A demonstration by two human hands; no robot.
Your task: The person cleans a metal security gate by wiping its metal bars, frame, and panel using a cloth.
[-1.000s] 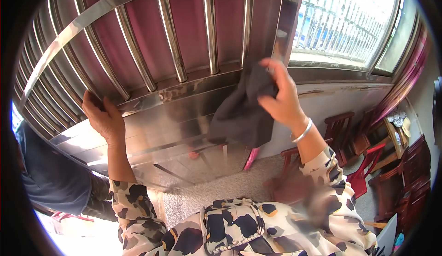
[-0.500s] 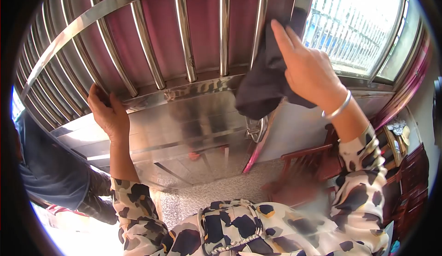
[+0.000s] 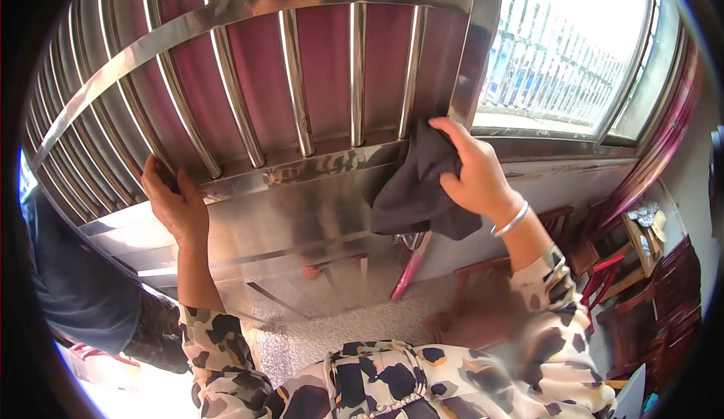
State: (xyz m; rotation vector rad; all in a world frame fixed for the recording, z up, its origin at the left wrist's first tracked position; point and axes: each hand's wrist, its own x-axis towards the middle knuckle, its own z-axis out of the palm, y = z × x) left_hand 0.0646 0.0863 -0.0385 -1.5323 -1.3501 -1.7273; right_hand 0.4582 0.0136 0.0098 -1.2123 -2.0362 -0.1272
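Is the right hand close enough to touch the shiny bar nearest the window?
Probably yes: the right hand is near the lower end of the shiny bar, and nothing solid seems in the way, only the dark cloth it holds.

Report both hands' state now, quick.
Left hand: half-curled at the shiny silver barred metalwork; grip cannot be told.
Right hand: closed, holding a dark grey crumpled cloth.

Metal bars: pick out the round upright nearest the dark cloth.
The rightmost round bar: its foot is beside the dark cloth in the right hand, while the others stand farther left.
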